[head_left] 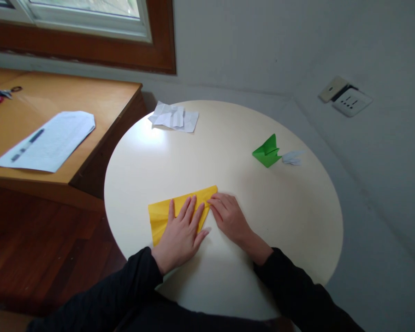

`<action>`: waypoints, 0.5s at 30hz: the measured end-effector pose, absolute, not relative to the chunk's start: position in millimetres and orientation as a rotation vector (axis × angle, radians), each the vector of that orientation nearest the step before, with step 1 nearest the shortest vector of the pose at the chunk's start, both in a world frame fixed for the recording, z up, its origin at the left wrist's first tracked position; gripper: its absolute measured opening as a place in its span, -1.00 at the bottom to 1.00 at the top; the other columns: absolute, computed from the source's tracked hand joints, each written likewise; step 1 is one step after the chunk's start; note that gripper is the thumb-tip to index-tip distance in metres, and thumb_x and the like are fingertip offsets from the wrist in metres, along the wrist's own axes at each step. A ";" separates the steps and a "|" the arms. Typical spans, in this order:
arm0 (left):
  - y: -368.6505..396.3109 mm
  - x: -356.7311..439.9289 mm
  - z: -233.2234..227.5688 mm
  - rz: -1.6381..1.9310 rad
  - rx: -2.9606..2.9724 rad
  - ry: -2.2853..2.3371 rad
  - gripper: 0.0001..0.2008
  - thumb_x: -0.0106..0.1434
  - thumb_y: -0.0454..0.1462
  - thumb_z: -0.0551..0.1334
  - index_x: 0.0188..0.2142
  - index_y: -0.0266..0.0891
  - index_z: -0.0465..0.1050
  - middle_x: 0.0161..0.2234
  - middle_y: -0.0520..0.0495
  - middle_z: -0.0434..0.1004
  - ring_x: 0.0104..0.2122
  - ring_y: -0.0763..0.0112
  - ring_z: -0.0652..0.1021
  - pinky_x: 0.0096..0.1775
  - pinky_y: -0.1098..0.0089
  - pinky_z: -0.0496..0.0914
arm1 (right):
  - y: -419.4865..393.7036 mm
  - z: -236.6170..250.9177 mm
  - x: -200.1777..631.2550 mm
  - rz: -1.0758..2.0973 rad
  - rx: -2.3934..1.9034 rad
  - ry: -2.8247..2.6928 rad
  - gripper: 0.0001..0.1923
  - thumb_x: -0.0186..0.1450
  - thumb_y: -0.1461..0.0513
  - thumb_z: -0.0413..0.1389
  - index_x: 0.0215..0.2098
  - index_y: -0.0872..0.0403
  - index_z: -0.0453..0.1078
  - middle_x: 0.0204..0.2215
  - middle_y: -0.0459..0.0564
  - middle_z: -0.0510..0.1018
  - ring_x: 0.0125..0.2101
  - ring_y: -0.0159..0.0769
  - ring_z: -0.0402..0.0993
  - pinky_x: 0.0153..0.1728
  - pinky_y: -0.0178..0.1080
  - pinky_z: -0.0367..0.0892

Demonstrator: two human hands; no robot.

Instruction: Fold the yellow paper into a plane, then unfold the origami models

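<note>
A folded sheet of yellow paper point(159, 214) lies on the round white table point(207, 157), close to my body. My left hand point(181, 235) rests flat on it with the fingers spread, covering its middle and lower part. At the paper's right edge, my right hand point(230, 216) has its thumb and fingers pinched together on the border. Creases show on the yellow surface near the fingertips of both hands. The lower edge of the sheet is partly hidden under my left hand and wrist.
A green folded paper shape point(267, 152) stands at the table's right, beside a small white folded paper point(292, 157). Creased white sheets point(174, 117) lie at the far edge. On the wooden desk point(114, 97) are a paper stack point(60, 143), a pen point(27, 145) and scissors point(0, 95).
</note>
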State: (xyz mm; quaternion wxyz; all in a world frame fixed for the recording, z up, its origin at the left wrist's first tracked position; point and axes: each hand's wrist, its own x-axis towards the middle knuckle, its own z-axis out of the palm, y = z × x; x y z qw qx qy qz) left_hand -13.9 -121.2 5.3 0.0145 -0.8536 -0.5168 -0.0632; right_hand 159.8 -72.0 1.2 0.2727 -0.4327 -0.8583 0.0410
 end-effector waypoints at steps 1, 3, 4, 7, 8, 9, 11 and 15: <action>-121.2 -13.8 5.5 -0.198 -2.659 -1.611 -0.42 0.34 -0.02 -0.15 0.24 -0.27 0.07 0.26 -0.31 0.04 0.24 0.06 0.10 0.16 -0.18 -0.08 | -75.6 0.4 160.6 0.060 -1.104 -2.342 -0.73 0.32 0.37 -0.11 -0.17 0.12 0.40 -0.19 0.11 0.52 -0.12 -0.21 0.38 -0.09 -0.14 0.26; -121.3 -13.5 5.6 -0.202 -2.659 -1.616 -0.42 0.34 -0.02 -0.14 0.24 -0.27 0.07 0.26 -0.32 0.04 0.24 0.06 0.11 0.15 -0.19 -0.09 | -81.6 -1.1 162.7 0.006 -1.029 -2.403 -0.65 0.30 0.41 -0.14 -0.05 0.15 0.38 -0.10 0.13 0.52 -0.04 -0.22 0.37 -0.04 -0.13 0.26; -121.3 -13.4 5.5 -0.205 -2.658 -1.618 -0.42 0.34 -0.02 -0.14 0.24 -0.27 0.06 0.26 -0.32 0.04 0.24 0.06 0.11 0.15 -0.20 -0.09 | -84.0 -1.9 163.9 0.003 -1.018 -2.432 -0.60 0.28 0.43 -0.15 0.00 0.16 0.36 -0.06 0.13 0.50 -0.01 -0.22 0.36 -0.01 -0.12 0.25; -121.5 -12.9 5.6 -0.212 -2.656 -1.624 -0.42 0.34 -0.02 -0.12 0.25 -0.27 0.05 0.26 -0.32 0.02 0.24 0.06 0.10 0.15 -0.20 -0.09 | -88.5 -4.2 166.8 0.028 -1.061 -2.495 -0.49 0.23 0.47 -0.17 0.11 0.16 0.28 0.04 0.14 0.44 0.07 -0.22 0.32 0.05 -0.05 0.22; -121.6 -12.7 5.6 -0.211 -2.658 -1.628 -0.42 0.34 -0.02 -0.13 0.25 -0.27 0.05 0.26 -0.33 0.02 0.25 0.05 0.09 0.15 -0.20 -0.10 | -89.2 -4.8 167.4 0.034 -1.077 -2.506 -0.46 0.22 0.47 -0.18 0.13 0.16 0.26 0.06 0.13 0.42 0.09 -0.22 0.30 0.08 -0.03 0.20; -121.6 -12.4 5.7 -0.210 -2.660 -1.636 -0.41 0.34 -0.01 -0.13 0.25 -0.28 0.05 0.26 -0.34 0.01 0.25 0.05 0.08 0.15 -0.21 -0.10 | -89.6 -5.2 167.9 0.039 -1.088 -2.512 -0.45 0.21 0.48 -0.18 0.14 0.16 0.25 0.07 0.13 0.41 0.10 -0.22 0.28 0.10 -0.01 0.17; -121.7 -11.9 5.7 -0.207 -2.659 -1.654 -0.40 0.33 -0.01 -0.13 0.24 -0.29 0.05 0.26 -0.36 0.01 0.25 0.04 0.07 0.14 -0.21 -0.10 | -89.7 -5.5 168.7 0.045 -1.103 -2.516 -0.44 0.21 0.47 -0.19 0.16 0.17 0.22 0.09 0.13 0.38 0.13 -0.22 0.25 0.13 0.02 0.14; -121.9 -11.5 5.3 -0.209 -2.648 -1.664 -0.41 0.33 -0.01 -0.11 0.24 -0.28 0.07 0.26 -0.35 0.02 0.25 0.01 0.07 0.15 -0.21 -0.11 | -89.5 -4.9 169.2 0.030 -1.149 -2.511 -0.45 0.21 0.47 -0.19 0.15 0.22 0.23 0.12 0.18 0.34 0.15 -0.21 0.22 0.12 -0.02 0.17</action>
